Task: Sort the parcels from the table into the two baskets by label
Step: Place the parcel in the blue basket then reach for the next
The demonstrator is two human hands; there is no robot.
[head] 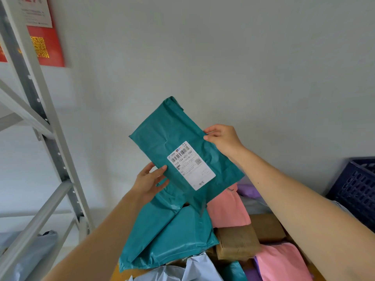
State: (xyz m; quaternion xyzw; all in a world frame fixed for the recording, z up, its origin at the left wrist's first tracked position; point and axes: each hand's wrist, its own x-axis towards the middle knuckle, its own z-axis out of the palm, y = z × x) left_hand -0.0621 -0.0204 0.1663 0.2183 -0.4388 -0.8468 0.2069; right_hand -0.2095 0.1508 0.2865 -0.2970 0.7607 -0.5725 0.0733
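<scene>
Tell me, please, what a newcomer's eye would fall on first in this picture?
The teal parcel held up mid-frame stands out first, its white shipping label facing the camera. The left hand grips its lower left edge and the right hand pinches its upper right edge. Beneath it lie more parcels, among them a pink parcel and a brown cardboard box, with a dark blue basket at the right edge.

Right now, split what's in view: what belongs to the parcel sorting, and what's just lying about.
Job: teal parcel, gripped by left hand and right hand; its label; parcel pile below; dark blue basket.
Lying about: grey shelving rack; red poster.
</scene>
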